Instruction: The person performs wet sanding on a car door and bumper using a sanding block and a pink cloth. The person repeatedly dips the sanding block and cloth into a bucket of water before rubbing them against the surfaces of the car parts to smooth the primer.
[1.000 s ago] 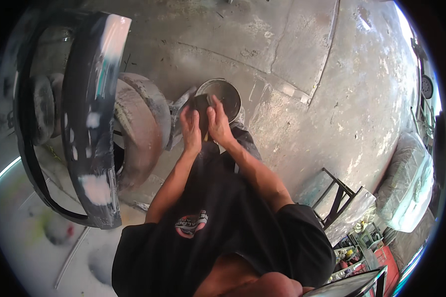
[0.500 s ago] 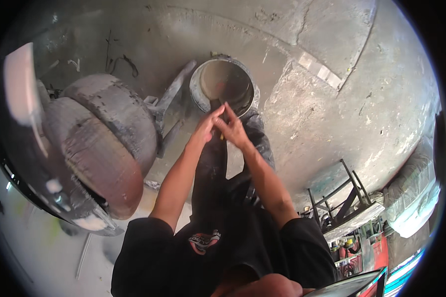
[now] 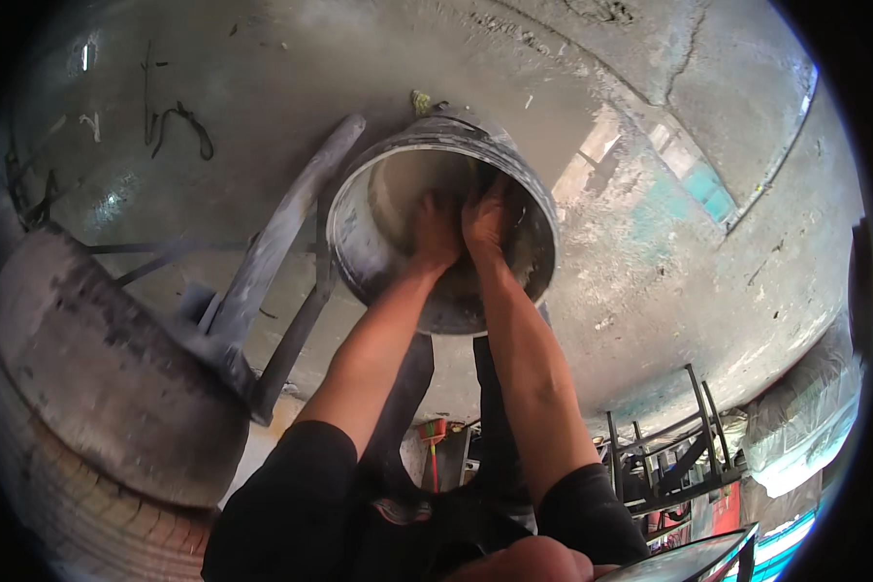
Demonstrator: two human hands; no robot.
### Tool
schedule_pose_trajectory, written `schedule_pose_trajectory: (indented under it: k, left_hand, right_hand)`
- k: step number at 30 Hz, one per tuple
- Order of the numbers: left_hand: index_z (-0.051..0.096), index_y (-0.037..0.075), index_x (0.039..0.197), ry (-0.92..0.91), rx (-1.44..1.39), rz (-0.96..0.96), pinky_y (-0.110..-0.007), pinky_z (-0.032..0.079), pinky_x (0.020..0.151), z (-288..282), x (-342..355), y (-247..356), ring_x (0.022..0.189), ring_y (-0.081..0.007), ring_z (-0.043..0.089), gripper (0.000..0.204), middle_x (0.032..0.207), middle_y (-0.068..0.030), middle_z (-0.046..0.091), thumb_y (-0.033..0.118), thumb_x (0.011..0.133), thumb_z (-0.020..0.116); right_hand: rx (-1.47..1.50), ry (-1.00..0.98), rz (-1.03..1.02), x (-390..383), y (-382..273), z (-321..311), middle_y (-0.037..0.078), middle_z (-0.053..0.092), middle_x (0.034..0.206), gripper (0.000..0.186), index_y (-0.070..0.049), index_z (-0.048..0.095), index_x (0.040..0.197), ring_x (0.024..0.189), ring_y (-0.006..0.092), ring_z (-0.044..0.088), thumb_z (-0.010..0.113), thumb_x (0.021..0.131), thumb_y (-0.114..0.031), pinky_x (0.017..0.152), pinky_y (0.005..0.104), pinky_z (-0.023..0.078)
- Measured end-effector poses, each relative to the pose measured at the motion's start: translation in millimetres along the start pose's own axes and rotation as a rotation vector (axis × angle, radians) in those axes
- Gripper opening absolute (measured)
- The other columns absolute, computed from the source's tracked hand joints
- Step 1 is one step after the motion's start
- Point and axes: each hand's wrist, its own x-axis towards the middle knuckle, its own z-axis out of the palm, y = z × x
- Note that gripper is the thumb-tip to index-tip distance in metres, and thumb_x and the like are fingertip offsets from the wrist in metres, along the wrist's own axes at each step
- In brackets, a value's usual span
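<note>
While the concrete floor spreads pale and stained all around, two stacked tyres fill the lower left. Grey metal bars lean between the tyres and the bucket, which sits on the floor ahead. A black metal rack stands lower right. Left hand and right hand reach side by side into the bucket; what the fingers grip, I cannot tell. Its pale contents are unclear.

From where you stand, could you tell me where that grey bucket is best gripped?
Probably the near rim of the bucket, from above: it stands upright and open, both hands fill its mouth, and no handle shows.
</note>
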Motion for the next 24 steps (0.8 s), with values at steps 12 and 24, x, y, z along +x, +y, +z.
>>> schedule_pose_trajectory:
  k: [12, 24]
  left_hand:
    - [0.073, 0.006, 0.118, -0.336, 0.324, 0.04, -0.048, 0.058, 0.087, -57.9, -23.5, 13.9, 0.099, -0.0395, 0.072, 0.069, 0.104, -0.0209, 0.075, 0.065, 0.082, 0.071]
    - [0.064, 0.007, 0.126, -0.044, -1.236, -0.286, -0.035, 0.055, 0.072, -162.4, -211.3, 120.0, 0.088, -0.0178, 0.066, 0.043, 0.109, -0.0065, 0.071, 0.039, 0.098, 0.07]
  right_hand:
    - [-0.577, -0.751, -0.414, 6.3, 46.7, 28.7, 0.027, 0.07, 0.116, 0.034, -0.001, 0.071, 0.12, 0.095, 0.0327, 0.071, 0.061, 0.099, -0.027, 0.079, 0.0511, 0.054]
    - [1.272, -0.578, 0.471, -88.1, -64.1, -290.4, 0.01, 0.067, 0.128, 0.045, -0.001, 0.055, 0.144, 0.111, 0.0214, 0.066, 0.061, 0.106, -0.024, 0.094, 0.0347, 0.054]
